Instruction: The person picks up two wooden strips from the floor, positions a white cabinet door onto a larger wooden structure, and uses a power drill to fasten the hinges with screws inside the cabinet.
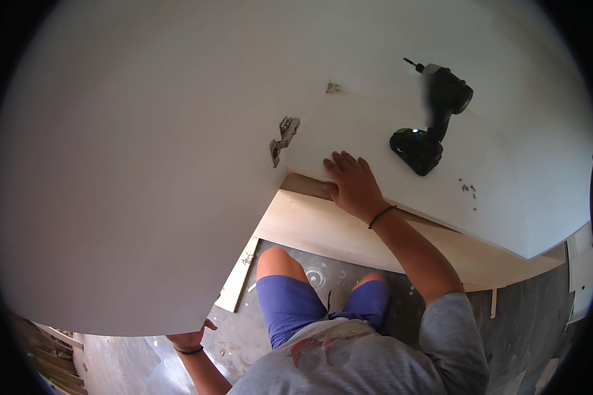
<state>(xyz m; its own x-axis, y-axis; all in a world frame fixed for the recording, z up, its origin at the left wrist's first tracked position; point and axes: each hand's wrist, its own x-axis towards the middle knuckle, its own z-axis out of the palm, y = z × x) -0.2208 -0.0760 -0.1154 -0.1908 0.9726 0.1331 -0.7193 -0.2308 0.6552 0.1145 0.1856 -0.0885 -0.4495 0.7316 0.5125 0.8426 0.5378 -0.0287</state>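
A large white door panel fills the left side. At its lower corner my left hand grips the edge, thumb showing and the other fingers mostly hidden by the panel. My right hand lies on the front edge of a white cabinet board, fingers stretched out and thumb against the edge, holding nothing. Up and left of that hand, a metal hinge sits beside the joint between panel and cabinet. A black cordless drill with a bit fitted lies on the board. Several small screws are scattered near its battery.
Wood shavings sit in the cabinet's inner corner. A pale wood board runs below the cabinet edge, in front of my knees. On the grey floor lies a light wood strip. Stacked timber is at the lower left.
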